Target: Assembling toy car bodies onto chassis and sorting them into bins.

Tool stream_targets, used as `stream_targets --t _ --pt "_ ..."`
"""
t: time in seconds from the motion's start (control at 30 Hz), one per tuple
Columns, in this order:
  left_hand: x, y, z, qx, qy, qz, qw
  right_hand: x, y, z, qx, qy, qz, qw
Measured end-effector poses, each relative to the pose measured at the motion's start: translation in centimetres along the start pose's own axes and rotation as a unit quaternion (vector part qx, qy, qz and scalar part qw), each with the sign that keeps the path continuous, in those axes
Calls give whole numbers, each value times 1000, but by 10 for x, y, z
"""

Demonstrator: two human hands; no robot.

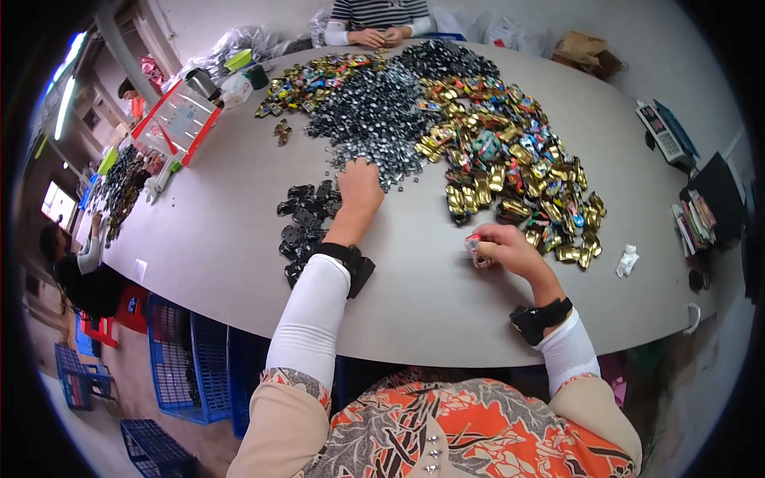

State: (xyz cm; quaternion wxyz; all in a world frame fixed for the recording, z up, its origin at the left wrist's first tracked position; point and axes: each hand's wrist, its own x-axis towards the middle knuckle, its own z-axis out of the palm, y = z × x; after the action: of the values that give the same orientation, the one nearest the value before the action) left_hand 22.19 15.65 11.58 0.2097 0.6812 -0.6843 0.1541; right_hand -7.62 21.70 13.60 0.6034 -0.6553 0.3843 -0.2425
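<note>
My right hand (511,245) pinches a small red and silver toy car body (476,248) just above the grey table. My left hand (360,190) has its fingers drawn together at the near edge of a heap of small shiny grey and clear parts (370,119); anything in its fingertips is hidden. Beside that wrist lie several black toy car bases (307,209), loosely grouped. To the right spreads a large heap of toy car bodies (518,151), many gold, others multicoloured, close to my right hand.
The curved table (215,231) also carries a red-edged clear bag (177,121), a calculator (663,131) and a crumpled white wrapper (627,260). Another person's hands (378,37) work at the far edge; someone else sits at left. Blue plastic crates (177,358) stand below.
</note>
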Motion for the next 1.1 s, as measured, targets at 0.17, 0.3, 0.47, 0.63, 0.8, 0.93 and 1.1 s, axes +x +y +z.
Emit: stream_targets --t 0.17,0.3,0.47,0.63,0.8,0.93,1.1 --pt "-19 14 -4 -135 -61 20 989 5 -5 -6 42 -75 55 995" --pt "-44 30 -21 -180 -133 37 974 4 -2 -8 4 -133 53 990" --pt "-75 55 -43 -361 -137 -27 922 3 8 -8 -161 -16 15 987" --pt "-85 89 -62 -384 -138 -13 913 -5 0 -10 -264 144 -135 944" --pt "-81 130 -62 -288 -122 210 926 -14 -13 -21 -178 196 -145 953" --pt "-93 127 -52 -220 -218 145 940 -24 -14 -21 -202 151 -142 957" --pt "-90 123 -68 -648 -347 -239 635 -38 -1 -8 -109 66 -126 984"
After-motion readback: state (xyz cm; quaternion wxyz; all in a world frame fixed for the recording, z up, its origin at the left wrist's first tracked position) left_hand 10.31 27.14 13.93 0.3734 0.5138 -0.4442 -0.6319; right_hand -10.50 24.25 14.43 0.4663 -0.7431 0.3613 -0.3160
